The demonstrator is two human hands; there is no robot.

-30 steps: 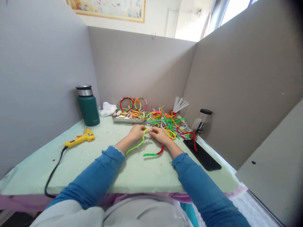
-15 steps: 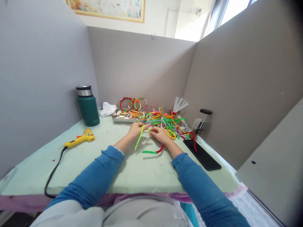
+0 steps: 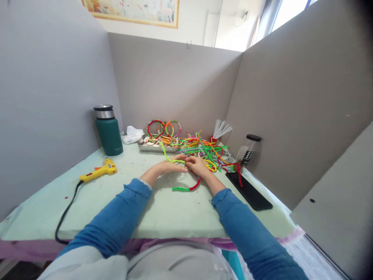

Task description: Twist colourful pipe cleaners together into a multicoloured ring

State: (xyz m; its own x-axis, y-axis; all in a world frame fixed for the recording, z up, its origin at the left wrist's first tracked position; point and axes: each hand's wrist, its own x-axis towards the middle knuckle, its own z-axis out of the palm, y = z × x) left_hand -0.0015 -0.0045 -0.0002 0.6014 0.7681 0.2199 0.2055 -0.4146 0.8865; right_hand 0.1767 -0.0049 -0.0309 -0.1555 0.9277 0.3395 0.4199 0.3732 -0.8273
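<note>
Over the table (image 3: 166,217), lime stem (image 3: 163,150) now swung upward, left hand (image 3: 167,167) straight-fingered, right hand (image 3: 197,165) pinching it

Green bottle (image 3: 109,136) at left, beside crumpled white wad (image 3: 133,135); framed picture (image 3: 140,12) on back wall (image 3: 198,25).

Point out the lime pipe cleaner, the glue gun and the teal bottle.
Lime pipe cleaner (image 3: 166,156): head view, on its bend.
Glue gun (image 3: 99,172): head view, yellow body.
Teal bottle (image 3: 109,136): head view, side wall.

The central strip (image 3: 163,150) is lime, the curl (image 3: 190,189) below green and red. The glue gun (image 3: 99,172) is yellow.
</note>
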